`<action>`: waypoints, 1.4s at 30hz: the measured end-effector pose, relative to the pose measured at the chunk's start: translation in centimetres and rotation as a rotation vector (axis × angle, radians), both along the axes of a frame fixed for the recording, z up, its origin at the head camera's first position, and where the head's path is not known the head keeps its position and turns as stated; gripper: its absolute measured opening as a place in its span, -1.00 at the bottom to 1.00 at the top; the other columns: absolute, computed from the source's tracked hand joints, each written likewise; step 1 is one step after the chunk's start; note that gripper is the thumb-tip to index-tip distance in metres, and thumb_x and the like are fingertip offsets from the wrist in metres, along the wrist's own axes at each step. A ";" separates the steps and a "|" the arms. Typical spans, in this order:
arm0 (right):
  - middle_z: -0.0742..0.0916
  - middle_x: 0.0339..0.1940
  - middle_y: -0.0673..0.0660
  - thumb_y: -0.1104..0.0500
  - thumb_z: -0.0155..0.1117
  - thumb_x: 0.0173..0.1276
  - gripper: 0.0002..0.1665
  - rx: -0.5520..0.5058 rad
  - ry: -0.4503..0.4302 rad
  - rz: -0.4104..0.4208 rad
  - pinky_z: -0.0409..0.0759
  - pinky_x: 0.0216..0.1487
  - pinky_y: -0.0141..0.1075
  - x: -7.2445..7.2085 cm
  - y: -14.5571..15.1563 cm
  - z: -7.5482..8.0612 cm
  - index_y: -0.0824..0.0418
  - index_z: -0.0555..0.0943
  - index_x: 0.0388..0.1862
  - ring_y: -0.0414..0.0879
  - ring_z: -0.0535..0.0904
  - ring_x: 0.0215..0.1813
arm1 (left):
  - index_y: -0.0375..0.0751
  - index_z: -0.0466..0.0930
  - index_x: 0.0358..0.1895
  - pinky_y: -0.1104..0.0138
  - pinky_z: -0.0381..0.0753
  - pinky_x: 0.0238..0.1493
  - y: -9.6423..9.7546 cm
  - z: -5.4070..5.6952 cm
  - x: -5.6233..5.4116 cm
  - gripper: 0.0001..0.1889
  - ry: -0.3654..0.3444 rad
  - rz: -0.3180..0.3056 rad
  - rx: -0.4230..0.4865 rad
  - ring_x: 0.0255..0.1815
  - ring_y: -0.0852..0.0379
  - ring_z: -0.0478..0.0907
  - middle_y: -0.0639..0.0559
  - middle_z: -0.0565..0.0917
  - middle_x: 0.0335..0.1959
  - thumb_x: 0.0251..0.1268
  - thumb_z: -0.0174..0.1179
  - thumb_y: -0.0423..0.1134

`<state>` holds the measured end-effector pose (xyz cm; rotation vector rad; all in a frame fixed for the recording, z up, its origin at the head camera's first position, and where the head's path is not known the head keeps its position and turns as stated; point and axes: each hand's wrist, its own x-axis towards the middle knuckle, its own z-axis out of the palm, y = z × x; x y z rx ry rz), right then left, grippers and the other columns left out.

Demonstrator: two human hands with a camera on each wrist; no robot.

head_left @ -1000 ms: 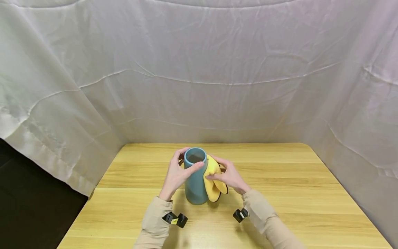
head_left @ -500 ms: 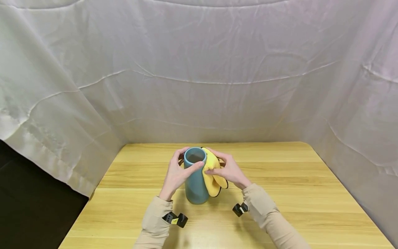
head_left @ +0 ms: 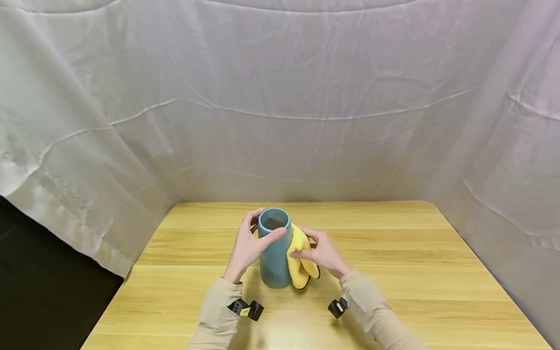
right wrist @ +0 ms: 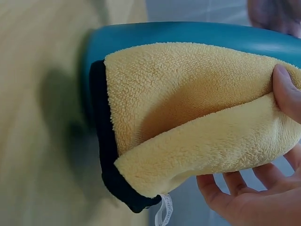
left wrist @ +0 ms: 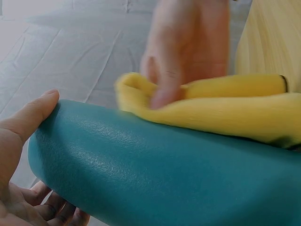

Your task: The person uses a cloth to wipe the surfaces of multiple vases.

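Observation:
A tall blue-green vase (head_left: pixel 274 265) stands upright on the wooden table. My left hand (head_left: pixel 247 245) grips it near the rim, thumb across the front and fingers around the far left side. Against the vase's right side lies a folded yellow cloth (head_left: pixel 298 270), fluffy with a black edge and a small white tag in the right wrist view. My right hand (head_left: pixel 323 253) pinches this cloth between thumb and fingers. In the left wrist view the cloth (left wrist: pixel 221 113) touches the vase wall (left wrist: pixel 141 165). What the vase's inside holds cannot be made out.
The wooden table (head_left: pixel 415 272) extends around the vase on all sides. Pale grey curtains (head_left: pixel 306 97) hang behind it and at both sides. A black area (head_left: pixel 39 282) lies beyond the table at the left. Each wrist carries a small black camera (head_left: pixel 255 310).
My right hand has moved the cloth up along the vase's right side and then down again. The left hand and the vase have stayed in place.

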<state>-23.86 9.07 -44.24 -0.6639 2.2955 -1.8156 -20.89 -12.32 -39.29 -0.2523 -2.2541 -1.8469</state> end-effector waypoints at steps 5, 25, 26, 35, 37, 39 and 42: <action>0.57 0.43 0.18 0.25 0.55 0.15 -0.08 0.004 -0.007 0.003 0.68 0.10 -0.27 0.2 0.1 -1.5 0.05 0.41 0.50 -0.01 0.61 0.21 | -0.10 0.45 0.31 -0.07 0.33 0.49 0.0 0.0 0.1 -0.30 -0.004 0.002 -0.004 0.27 -0.05 0.46 -0.09 0.58 0.20 0.06 0.53 -0.15; 0.58 0.42 0.17 0.24 0.55 0.14 -0.08 0.006 -0.015 0.004 0.68 0.09 -0.25 0.2 0.4 -2.1 0.01 0.41 0.50 -0.01 0.60 0.20 | -0.08 0.48 0.32 -0.01 0.41 0.43 -0.5 0.2 -0.2 -0.31 -0.006 -0.064 0.008 0.23 -0.02 0.50 -0.06 0.61 0.16 0.07 0.52 -0.16; 0.58 0.42 0.17 0.24 0.55 0.14 -0.08 0.008 -0.011 0.005 0.67 0.10 -0.24 0.2 0.4 -2.1 0.01 0.41 0.50 0.00 0.60 0.21 | -0.08 0.48 0.33 -0.01 0.39 0.45 -0.6 0.2 -0.2 -0.31 -0.008 -0.084 0.009 0.25 -0.02 0.50 -0.07 0.61 0.17 0.08 0.51 -0.17; 0.59 0.41 0.17 0.27 0.57 0.10 -0.06 0.004 -0.007 0.002 0.67 0.08 -0.29 0.1 0.3 -2.3 0.01 0.43 0.48 -0.04 0.61 0.18 | -0.01 0.33 0.48 -0.08 0.12 0.62 -2.7 0.6 -1.3 -0.29 -0.087 -0.307 -0.029 0.59 -0.05 0.21 -0.05 0.44 0.46 0.27 0.39 -0.17; 0.59 0.41 0.18 0.28 0.57 0.09 -0.06 -0.002 -0.005 0.000 0.67 0.07 -0.30 0.1 0.3 -2.4 0.02 0.44 0.48 -0.04 0.61 0.17 | -0.03 0.28 0.51 -0.09 0.16 0.60 -3.1 0.7 -1.4 -0.28 -0.108 -0.348 -0.028 0.59 -0.05 0.20 -0.07 0.42 0.47 0.31 0.36 -0.16; 0.59 0.41 0.18 0.29 0.58 0.09 -0.06 -0.003 -0.001 -0.001 0.67 0.07 -0.31 0.1 0.2 -2.5 0.02 0.44 0.48 -0.03 0.60 0.18 | -0.05 0.27 0.51 -0.09 0.20 0.57 -3.3 0.8 -1.4 -0.30 -0.115 -0.376 -0.022 0.57 -0.06 0.23 -0.10 0.45 0.45 0.33 0.33 -0.17; 0.58 0.42 0.17 0.28 0.57 0.09 -0.06 -0.004 0.003 -0.002 0.67 0.07 -0.31 0.2 0.1 -2.5 0.02 0.43 0.48 -0.03 0.60 0.19 | -0.10 0.28 0.48 -0.12 0.23 0.54 -3.2 0.8 -1.2 -0.34 -0.076 -0.376 -0.029 0.55 -0.08 0.26 -0.14 0.50 0.41 0.36 0.30 -0.22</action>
